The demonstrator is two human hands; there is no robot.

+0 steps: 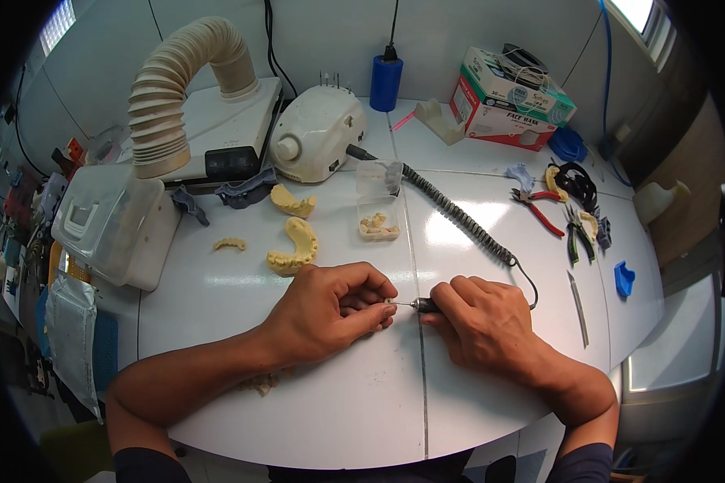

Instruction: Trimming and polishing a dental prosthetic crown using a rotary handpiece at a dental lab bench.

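My right hand (485,324) is closed round a dental rotary handpiece (426,305), its thin bur pointing left. A coiled cord (459,211) runs from the white control unit (318,133) toward this hand. My left hand (330,312) is closed, thumb and fingertips pinching a tiny pale piece (390,301) at the bur's tip. The fingers mostly hide that piece, so its kind is unclear. Beyond the left hand lie a yellow plaster dental model (295,247), another one (292,201) and a small yellow arch piece (229,244).
An open clear box (378,221) holds small cream pieces. Red-handled pliers (544,216), green-handled pliers (577,237), a slim knife (578,310) and a blue tray piece (624,279) lie right. A ribbed suction hose (157,97) arches over a plastic case (121,221) at left. Pale debris (262,383) lies beside my left forearm.
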